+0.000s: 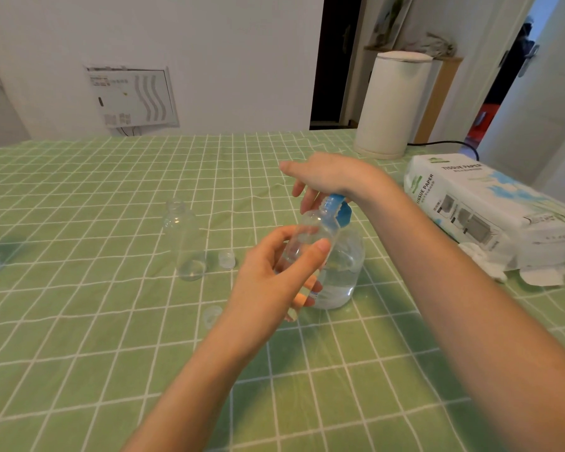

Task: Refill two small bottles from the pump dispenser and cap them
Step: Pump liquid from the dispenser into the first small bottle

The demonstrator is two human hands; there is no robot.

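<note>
Clear small bottle (307, 236), clasped in the left grip (274, 272), met the blue pump head (336, 207) mid-tabletop (79, 321); right grip (327, 177) lay loose-fingered atop it; filling seemingly underway; next: steady pumping.

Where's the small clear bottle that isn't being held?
In the head view, the uncapped small clear plastic bottle stands on the green checked tablecloth, left of the blue-topped pump dispenser, a small clear cap just right of it.

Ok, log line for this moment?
left hand: holds small bottle tilted at blue pump | right hand: rests on pump | second bottle: upright, uncapped | caps: two on tablecloth
</note>
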